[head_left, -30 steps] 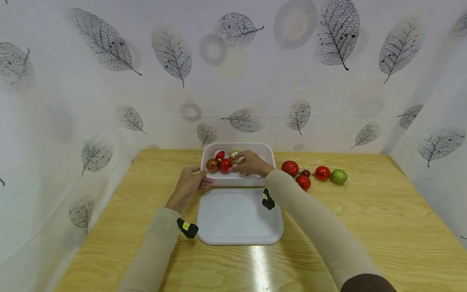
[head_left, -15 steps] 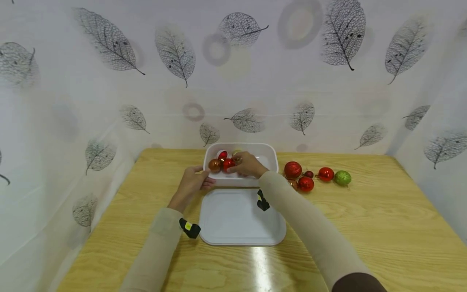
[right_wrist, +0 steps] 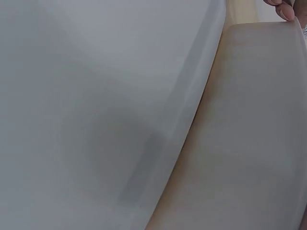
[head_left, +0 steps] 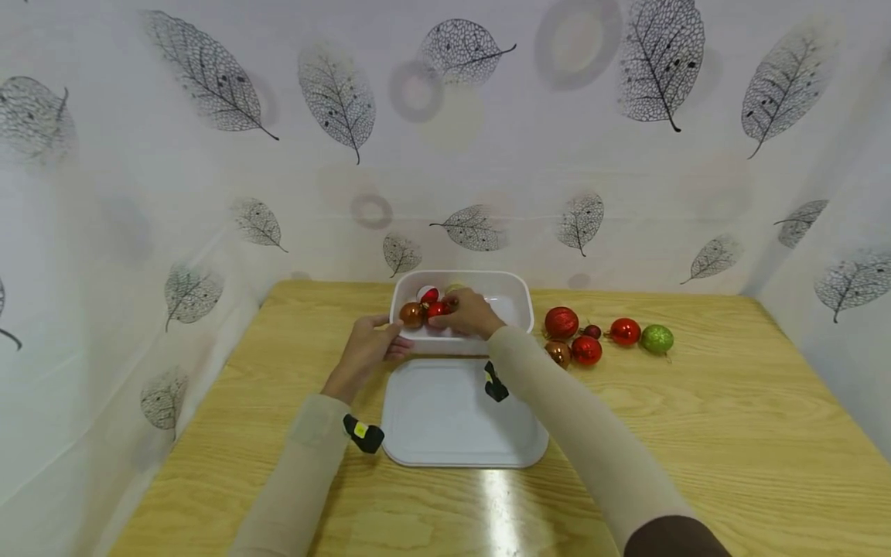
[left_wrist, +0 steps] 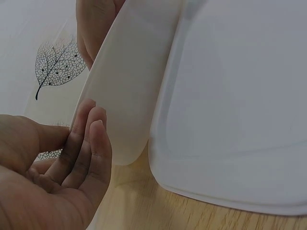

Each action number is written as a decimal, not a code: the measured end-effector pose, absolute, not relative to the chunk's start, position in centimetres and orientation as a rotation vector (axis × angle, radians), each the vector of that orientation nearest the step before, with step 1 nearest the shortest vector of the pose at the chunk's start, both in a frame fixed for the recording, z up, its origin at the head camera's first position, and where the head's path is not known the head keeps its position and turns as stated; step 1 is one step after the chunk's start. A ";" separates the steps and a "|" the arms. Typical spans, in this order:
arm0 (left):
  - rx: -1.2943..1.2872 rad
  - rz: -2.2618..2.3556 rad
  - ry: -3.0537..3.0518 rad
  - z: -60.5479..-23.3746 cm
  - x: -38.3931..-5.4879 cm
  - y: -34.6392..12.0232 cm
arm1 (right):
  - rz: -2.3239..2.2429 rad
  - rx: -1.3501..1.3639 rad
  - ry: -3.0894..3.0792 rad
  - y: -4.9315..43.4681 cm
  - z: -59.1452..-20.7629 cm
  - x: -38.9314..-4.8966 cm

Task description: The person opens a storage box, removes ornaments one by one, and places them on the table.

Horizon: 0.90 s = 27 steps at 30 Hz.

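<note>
My left hand [head_left: 365, 344] grips the front left corner of a white plastic container [head_left: 518, 313], thumb at the rim and fingers [left_wrist: 100, 139] against the outer wall. Inside it lie Christmas balls: an orange-brown ball [head_left: 411, 315], a red-and-white ball [head_left: 428, 295], a shiny red ball [head_left: 435, 310] and a pale gold-green ball [head_left: 454, 288], partly covered. My right hand [head_left: 472, 313] reaches over the front rim into the container. Its thumb and fingers pinch a small dark red ball [head_left: 452, 304], mostly hidden by the hand.
A white lid [head_left: 462, 414] lies flat in front of the container. To the right on the wooden table [head_left: 752, 433] are several more balls, among them a matte red ball [head_left: 561, 322] and a green ball [head_left: 657, 339]. A leaf-print curtain [head_left: 487, 170] stands behind.
My right hand has shifted slightly left and lower inside the container, its fingers now closer around the ball. The red-and-white ball has turned slightly. My left hand stays at the corner.
</note>
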<state>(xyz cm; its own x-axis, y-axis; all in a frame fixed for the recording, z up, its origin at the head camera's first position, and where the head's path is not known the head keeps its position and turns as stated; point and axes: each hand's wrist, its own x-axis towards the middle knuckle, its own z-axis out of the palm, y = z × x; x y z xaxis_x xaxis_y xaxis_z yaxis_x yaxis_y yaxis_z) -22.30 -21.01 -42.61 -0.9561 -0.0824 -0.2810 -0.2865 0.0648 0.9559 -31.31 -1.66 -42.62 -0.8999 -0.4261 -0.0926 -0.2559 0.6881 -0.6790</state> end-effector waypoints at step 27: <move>-0.367 2.037 2.162 -42.1 -22.0 -20.7 | -1.058 -0.443 2.560 1.6 -39.6 -30.6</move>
